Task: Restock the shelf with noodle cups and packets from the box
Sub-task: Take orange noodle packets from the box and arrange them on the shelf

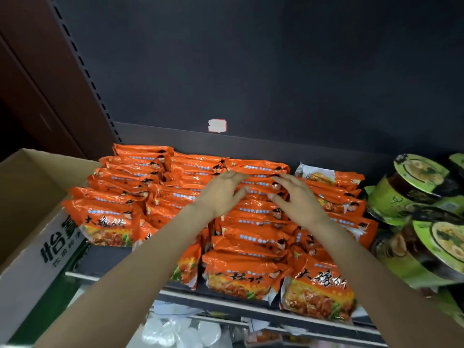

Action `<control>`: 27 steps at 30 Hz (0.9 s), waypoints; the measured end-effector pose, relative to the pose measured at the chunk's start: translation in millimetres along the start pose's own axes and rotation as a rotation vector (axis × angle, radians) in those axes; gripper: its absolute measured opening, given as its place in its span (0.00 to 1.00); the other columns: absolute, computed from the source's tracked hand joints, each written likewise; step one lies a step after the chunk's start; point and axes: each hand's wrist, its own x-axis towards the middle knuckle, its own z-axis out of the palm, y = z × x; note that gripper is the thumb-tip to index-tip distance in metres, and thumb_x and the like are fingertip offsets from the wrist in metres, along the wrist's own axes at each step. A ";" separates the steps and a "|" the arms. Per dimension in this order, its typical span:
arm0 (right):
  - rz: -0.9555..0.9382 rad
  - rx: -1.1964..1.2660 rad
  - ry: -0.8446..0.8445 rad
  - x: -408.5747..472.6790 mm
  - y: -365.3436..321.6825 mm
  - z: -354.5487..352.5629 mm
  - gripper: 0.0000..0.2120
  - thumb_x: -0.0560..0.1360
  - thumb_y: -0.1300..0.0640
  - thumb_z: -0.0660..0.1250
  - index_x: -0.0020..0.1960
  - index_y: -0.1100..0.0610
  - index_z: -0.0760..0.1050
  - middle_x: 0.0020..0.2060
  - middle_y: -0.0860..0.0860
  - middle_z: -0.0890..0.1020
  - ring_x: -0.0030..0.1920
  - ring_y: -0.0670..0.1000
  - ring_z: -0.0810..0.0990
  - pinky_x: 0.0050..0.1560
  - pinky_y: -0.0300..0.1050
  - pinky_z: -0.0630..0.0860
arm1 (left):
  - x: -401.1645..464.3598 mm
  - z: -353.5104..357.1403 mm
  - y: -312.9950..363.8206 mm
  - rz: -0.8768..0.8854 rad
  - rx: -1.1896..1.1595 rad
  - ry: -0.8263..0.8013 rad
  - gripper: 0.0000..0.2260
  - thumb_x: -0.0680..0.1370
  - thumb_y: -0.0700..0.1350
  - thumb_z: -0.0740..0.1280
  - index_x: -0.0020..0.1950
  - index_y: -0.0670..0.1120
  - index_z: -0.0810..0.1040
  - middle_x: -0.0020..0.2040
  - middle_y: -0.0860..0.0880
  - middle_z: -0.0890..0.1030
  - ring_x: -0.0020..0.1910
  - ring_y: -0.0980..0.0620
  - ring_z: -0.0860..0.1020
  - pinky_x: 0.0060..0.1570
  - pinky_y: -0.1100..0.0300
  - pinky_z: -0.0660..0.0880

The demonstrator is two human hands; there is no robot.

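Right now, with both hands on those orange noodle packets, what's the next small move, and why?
Probably press the orange packets back and let go: both the left hand and right hand lie flat on them, and the cardboard box sits left for more.

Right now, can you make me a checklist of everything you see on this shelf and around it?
Surface: dark shelf, mostly covered, a bare strip at front left.
Job's things: orange noodle packets stand in several packed rows; green noodle cups are piled at the right, some tipped over; cardboard box at the left, its inside not visible.
Clutter: torn white sticker on the back panel.
Hands: left hand and right hand rest with spread fingers on the packet tops in a middle row.
Cables: nothing seen.
Surroundings: brown wall at the left; blurry white things on the lower shelf.
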 end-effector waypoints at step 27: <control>-0.055 -0.494 -0.037 -107.6 -99.8 53.7 0.52 0.66 0.35 0.70 0.77 0.51 0.43 0.75 0.55 0.50 0.76 0.55 0.47 0.73 0.55 0.34 | -152.7 -18.1 -59.6 0.096 0.320 -0.130 0.51 0.66 0.57 0.75 0.77 0.52 0.43 0.78 0.51 0.44 0.76 0.50 0.44 0.72 0.56 0.40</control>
